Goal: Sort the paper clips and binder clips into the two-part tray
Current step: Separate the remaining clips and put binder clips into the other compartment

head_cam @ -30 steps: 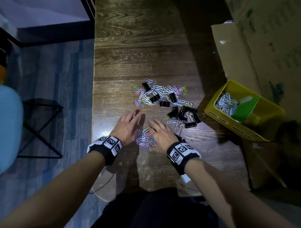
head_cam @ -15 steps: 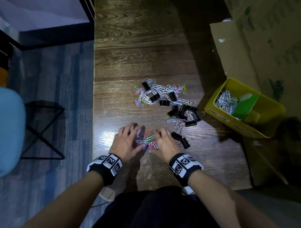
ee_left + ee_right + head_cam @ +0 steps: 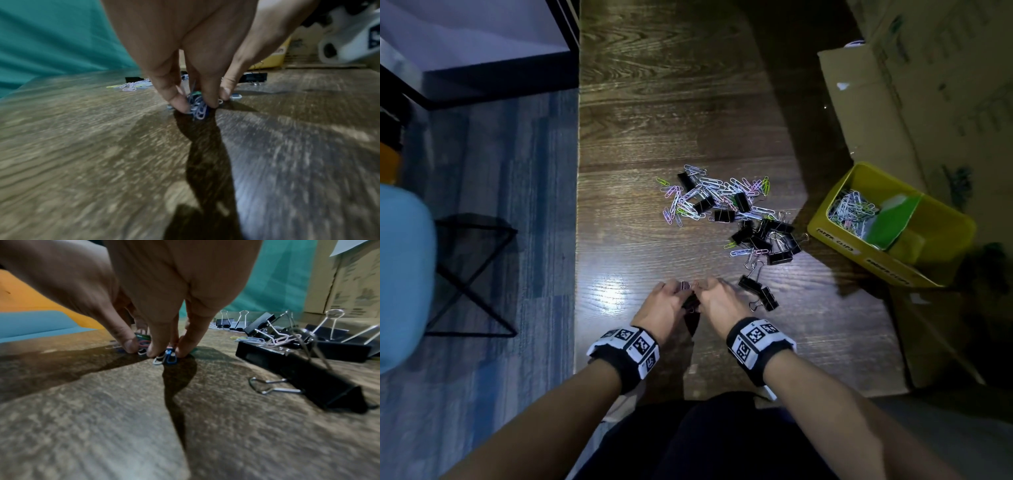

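Both hands meet over a small bunch of coloured paper clips [image 3: 198, 108] near the table's front edge. My left hand [image 3: 666, 303] pinches the bunch between thumb and fingertips [image 3: 179, 104]. My right hand [image 3: 717, 301] presses down on it too, thumb and fingertips [image 3: 153, 352] curled round several clips [image 3: 165, 357]. A mixed heap of paper clips [image 3: 709, 197] and black binder clips [image 3: 767, 236] lies further out. Two binder clips [image 3: 758, 291] lie just right of my right hand. The yellow two-part tray [image 3: 835, 236] sits at the right, with paper clips [image 3: 851, 209] in its left part.
Cardboard boxes [image 3: 866, 102] stand behind and beside the tray at the table's right edge. The wooden table [image 3: 671, 102] ends at the left over blue carpet [image 3: 500, 205]. A black wire stool frame [image 3: 472, 274] stands on the floor there.
Both hands slid toward me, raking the loose paper clips together. Their fingers have curled from flat on the table into a pinch on the bunch. Two binder clips stayed behind at the right.
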